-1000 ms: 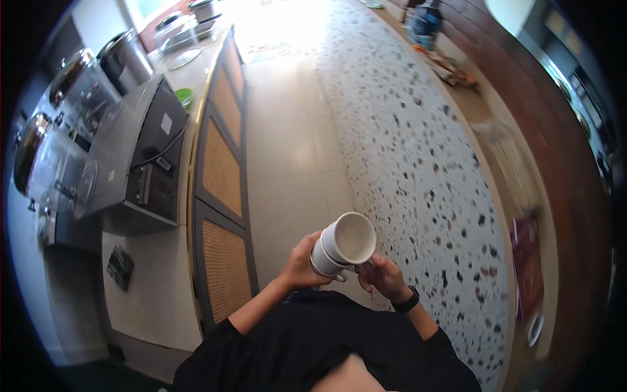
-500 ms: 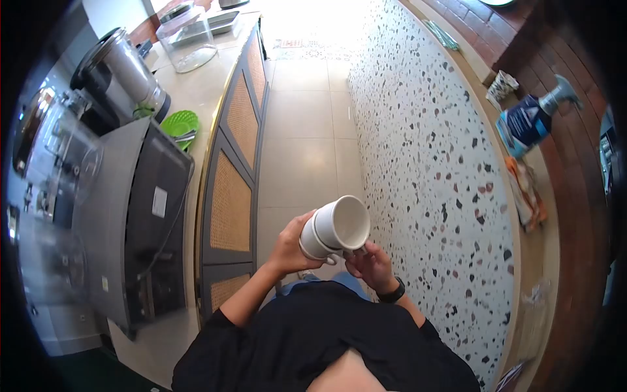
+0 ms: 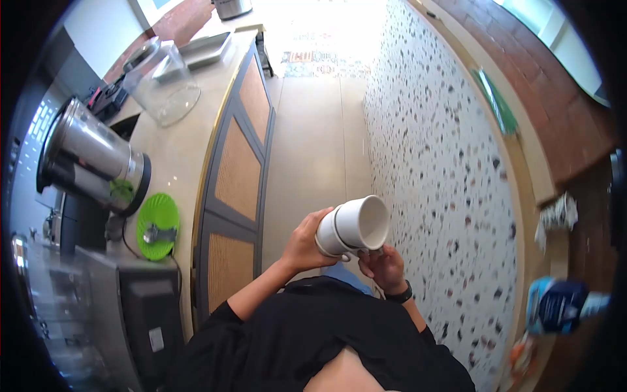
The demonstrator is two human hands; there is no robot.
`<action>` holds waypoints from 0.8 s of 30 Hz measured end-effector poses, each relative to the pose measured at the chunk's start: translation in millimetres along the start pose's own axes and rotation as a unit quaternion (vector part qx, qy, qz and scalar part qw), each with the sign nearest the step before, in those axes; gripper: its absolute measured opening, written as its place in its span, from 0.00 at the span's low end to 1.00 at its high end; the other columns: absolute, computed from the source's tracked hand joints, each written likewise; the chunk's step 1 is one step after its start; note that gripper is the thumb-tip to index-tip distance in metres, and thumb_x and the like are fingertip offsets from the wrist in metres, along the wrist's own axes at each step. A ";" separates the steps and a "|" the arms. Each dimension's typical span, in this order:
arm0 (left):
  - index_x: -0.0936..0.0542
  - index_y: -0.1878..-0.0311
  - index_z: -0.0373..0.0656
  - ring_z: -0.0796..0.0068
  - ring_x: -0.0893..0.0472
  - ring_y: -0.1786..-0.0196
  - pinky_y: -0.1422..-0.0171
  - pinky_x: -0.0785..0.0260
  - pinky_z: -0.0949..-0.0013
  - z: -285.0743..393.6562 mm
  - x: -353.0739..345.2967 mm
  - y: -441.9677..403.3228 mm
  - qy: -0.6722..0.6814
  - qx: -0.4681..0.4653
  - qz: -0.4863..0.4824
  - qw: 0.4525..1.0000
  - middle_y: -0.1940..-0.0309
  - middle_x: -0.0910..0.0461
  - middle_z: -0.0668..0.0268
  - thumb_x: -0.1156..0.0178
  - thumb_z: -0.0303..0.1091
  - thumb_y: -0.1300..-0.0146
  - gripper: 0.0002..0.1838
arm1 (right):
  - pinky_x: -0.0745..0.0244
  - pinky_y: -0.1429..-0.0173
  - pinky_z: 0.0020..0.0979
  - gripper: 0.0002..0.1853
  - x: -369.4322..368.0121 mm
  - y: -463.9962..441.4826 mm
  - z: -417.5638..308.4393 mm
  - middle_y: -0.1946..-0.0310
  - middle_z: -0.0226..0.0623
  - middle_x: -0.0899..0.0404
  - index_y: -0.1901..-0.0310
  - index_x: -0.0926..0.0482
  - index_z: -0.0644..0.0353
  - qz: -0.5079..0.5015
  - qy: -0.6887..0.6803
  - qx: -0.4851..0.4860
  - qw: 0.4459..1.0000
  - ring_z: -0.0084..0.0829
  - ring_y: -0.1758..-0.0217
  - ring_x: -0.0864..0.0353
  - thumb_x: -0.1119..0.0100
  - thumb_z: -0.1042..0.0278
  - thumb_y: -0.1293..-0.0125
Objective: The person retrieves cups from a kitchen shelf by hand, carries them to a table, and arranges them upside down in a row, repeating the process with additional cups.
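Two stacked white mugs are in front of my body, tilted with the open mouth to the right. The upper mug [image 3: 366,225] sits partly inside the lower mug [image 3: 328,236]. My left hand [image 3: 304,243] is wrapped round the lower mug from the left. On the other side, my right hand [image 3: 386,266], with a dark band at the wrist, has its fingers curled at the upper mug's handle, just below its rim. The fingertips there are partly hidden.
On the left counter are a green plate [image 3: 157,219] with a metal item, a steel appliance [image 3: 108,153], a clear container [image 3: 160,85] and a grey box-shaped appliance [image 3: 153,313]. A speckled panel [image 3: 437,196] borders the walkway. A spray bottle [image 3: 555,306] rests along the right ledge.
I have moved forward along the walkway, so the counter items and the spray bottle slide back towards me. Both hands keep the stacked mugs, which sit slightly further right in view.
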State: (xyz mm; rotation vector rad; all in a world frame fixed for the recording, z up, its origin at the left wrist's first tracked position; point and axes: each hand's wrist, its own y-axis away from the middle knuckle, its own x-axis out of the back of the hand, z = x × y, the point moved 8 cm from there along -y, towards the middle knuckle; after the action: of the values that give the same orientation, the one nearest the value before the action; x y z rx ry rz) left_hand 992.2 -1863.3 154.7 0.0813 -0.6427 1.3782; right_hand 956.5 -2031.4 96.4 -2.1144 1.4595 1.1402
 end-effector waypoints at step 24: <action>0.33 0.39 0.38 0.62 0.20 0.46 0.42 0.28 0.61 -271.8 127.4 -512.8 0.018 0.027 0.050 0.998 0.50 0.21 0.56 0.18 0.41 0.70 0.51 | 0.37 0.76 0.21 0.17 12.8 -588.5 -189.1 0.71 0.24 0.35 0.66 0.30 0.53 -0.061 0.039 -0.089 0.993 0.21 0.65 0.33 0.53 0.47 0.31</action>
State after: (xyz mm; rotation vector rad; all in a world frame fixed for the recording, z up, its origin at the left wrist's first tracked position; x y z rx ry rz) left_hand 1575.3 -1749.1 148.4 0.0681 -0.5858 1.4913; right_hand 1563.6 -1915.3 107.5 -2.3577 1.2824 1.1948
